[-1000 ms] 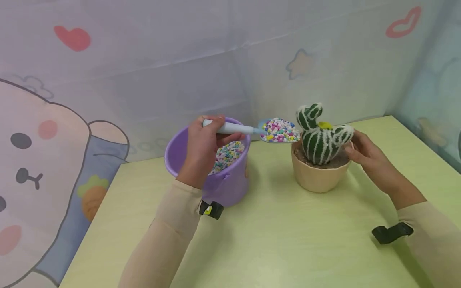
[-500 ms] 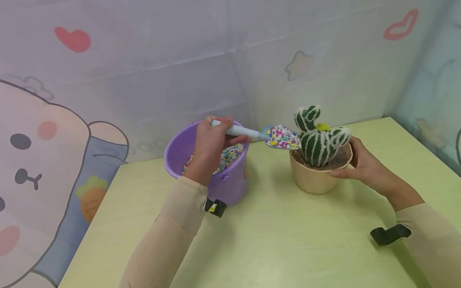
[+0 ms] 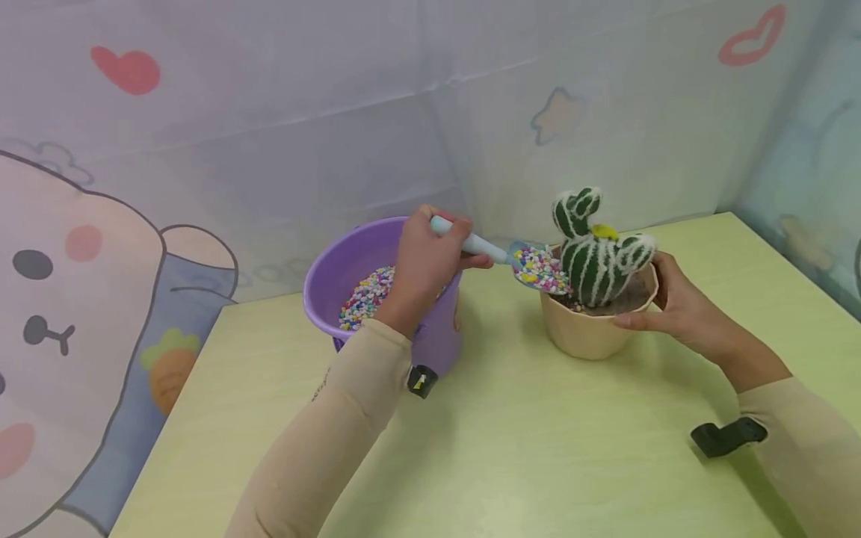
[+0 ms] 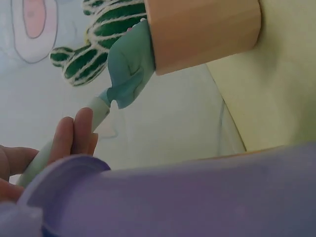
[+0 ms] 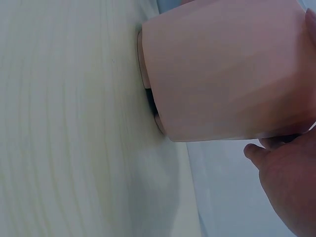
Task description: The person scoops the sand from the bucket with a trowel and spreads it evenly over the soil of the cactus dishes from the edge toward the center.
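My left hand (image 3: 430,258) grips the pale handle of a small blue-green shovel (image 4: 131,64). Colourful pebbles (image 3: 538,267) heap its blade, which tips down at the left rim of a peach flowerpot (image 3: 585,334). A few pebbles lie on the soil beside the blade. In the pot stands a green cactus (image 3: 595,269) with white fuzzy stripes and a yellow flower. My right hand (image 3: 693,321) holds the pot's right side, thumb at the front of the rim; the right wrist view shows the pot's wall (image 5: 232,74) close up. Under my left forearm is a purple bucket (image 3: 350,250) with more pebbles.
The pot and bucket stand on a pale yellow-green table (image 3: 525,441) with a gap between them. A printed cloth (image 3: 303,119) hangs right behind the table's back edge. A black wrist mount (image 3: 729,437) sits on my right sleeve.
My left hand has moved right and tilted the shovel downward, and a few pebbles have dropped onto the soil. My right hand has shifted from near the cactus to a hold on the rim.
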A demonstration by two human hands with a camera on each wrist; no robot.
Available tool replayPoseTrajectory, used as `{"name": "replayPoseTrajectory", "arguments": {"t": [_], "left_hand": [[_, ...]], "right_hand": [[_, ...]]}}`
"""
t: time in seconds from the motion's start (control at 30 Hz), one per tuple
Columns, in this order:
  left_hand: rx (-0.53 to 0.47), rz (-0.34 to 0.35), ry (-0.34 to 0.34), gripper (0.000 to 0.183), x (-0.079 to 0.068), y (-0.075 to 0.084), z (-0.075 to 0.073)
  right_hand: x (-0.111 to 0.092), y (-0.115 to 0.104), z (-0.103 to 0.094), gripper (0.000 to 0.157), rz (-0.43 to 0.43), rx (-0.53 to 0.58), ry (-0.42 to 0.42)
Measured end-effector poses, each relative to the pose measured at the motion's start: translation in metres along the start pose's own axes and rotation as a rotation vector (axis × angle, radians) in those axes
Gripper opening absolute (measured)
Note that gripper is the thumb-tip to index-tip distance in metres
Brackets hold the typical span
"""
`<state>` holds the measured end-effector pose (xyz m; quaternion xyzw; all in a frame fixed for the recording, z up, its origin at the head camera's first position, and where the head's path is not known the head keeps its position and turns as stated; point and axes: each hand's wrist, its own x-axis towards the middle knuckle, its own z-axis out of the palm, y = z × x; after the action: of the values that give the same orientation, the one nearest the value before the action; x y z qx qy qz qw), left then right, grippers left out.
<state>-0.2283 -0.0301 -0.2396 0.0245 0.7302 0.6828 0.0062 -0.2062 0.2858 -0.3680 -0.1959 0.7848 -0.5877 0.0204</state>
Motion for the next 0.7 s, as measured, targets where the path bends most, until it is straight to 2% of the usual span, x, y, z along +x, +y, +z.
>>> {"name": "replayPoseTrajectory", "arguments": {"t": [0.1, 0.2, 0.3, 0.47, 0.6, 0.7], "left_hand": [[0.048, 0.04, -0.023, 0.023, -0.004, -0.001, 0.005], [0.144, 0.13, -0.057, 0.026, -0.007, 0.001, 0.008], [0.257, 0.254, -0.095, 0.026, -0.012, 0.004, 0.015], [0.508, 0.443, -0.131, 0.025, -0.017, 0.009, 0.029], [0.72, 0.632, -0.166, 0.025, -0.022, 0.012, 0.034], [0.828, 0.783, -0.192, 0.024, -0.026, 0.015, 0.035]], "right_hand": [[0.0, -0.002, 0.001, 0.093, -0.003, -0.005, 0.002], [-0.001, -0.004, 0.001, 0.094, 0.004, -0.014, 0.006], [-0.001, -0.006, 0.001, 0.094, 0.016, -0.014, 0.01], [-0.001, -0.006, 0.001, 0.091, 0.014, -0.011, 0.012], [-0.001, -0.006, 0.002, 0.089, 0.021, -0.016, 0.011], [-0.001, -0.006, 0.002, 0.089, 0.03, -0.025, 0.011]]}}
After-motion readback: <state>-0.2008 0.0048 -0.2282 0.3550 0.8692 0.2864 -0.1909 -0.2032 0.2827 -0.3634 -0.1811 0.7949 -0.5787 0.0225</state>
